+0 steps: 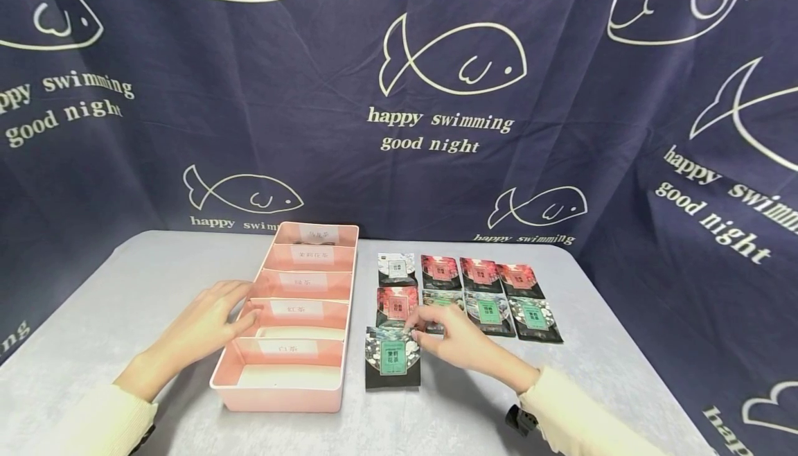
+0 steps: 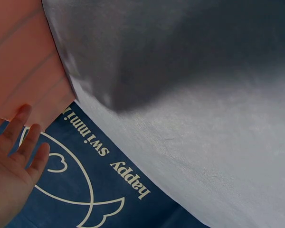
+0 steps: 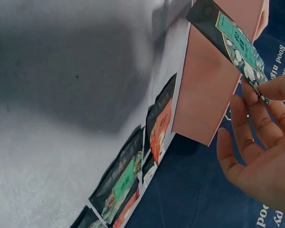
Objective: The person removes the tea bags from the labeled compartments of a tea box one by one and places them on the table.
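My right hand (image 1: pixel 458 337) pinches the top right corner of a tea bag packet (image 1: pixel 393 360), black with white flowers and a green label. In the right wrist view the packet (image 3: pixel 236 40) hangs tilted from thumb and fingertips, overlapping the pink box behind it. On the left stands that long pink divider box (image 1: pixel 280 400), its several compartments marked with white paper labels. My left hand (image 1: pixel 202 321) is at the box's left side, fingers at the rim. The left wrist view shows those fingers (image 2: pixel 29 142) loosely extended.
Right of the box, packets lie in rows: a white-and-black one (image 1: pixel 396 269), several red ones (image 1: pixel 441 272) and green-labelled ones (image 1: pixel 489 310). Something dark shows inside the farthest compartment. A dark blue fish-print curtain (image 1: pixel 337 165) hangs behind the grey table (image 1: pixel 143 269).
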Demonstrator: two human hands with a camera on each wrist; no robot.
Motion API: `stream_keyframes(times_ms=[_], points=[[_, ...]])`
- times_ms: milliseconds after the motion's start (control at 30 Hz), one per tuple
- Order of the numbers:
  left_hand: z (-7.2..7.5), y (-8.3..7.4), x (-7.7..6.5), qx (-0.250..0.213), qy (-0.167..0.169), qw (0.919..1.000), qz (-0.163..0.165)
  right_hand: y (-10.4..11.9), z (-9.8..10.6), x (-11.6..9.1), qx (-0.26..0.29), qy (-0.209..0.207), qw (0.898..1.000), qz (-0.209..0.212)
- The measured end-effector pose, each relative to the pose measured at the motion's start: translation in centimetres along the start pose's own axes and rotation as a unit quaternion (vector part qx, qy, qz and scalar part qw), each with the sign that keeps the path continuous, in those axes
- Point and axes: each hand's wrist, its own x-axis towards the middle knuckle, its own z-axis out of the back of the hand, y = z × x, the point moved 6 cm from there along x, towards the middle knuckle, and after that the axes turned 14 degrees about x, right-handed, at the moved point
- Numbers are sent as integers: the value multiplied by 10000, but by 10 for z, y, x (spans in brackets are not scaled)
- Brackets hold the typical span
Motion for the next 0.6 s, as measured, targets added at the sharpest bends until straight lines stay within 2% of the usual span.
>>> stream_keyframes(times_ms=[133, 400, 600], points=[[0, 0, 0, 8, -39, 10000, -25, -3, -3, -2, 21, 88, 10000, 29], [0, 0, 0, 3, -17, 10000, -24, -17, -8, -3, 81, 150, 9992, -349], [0, 0, 0, -30, 37, 10000, 11, -26, -11, -3, -125, 51, 9978, -643]])
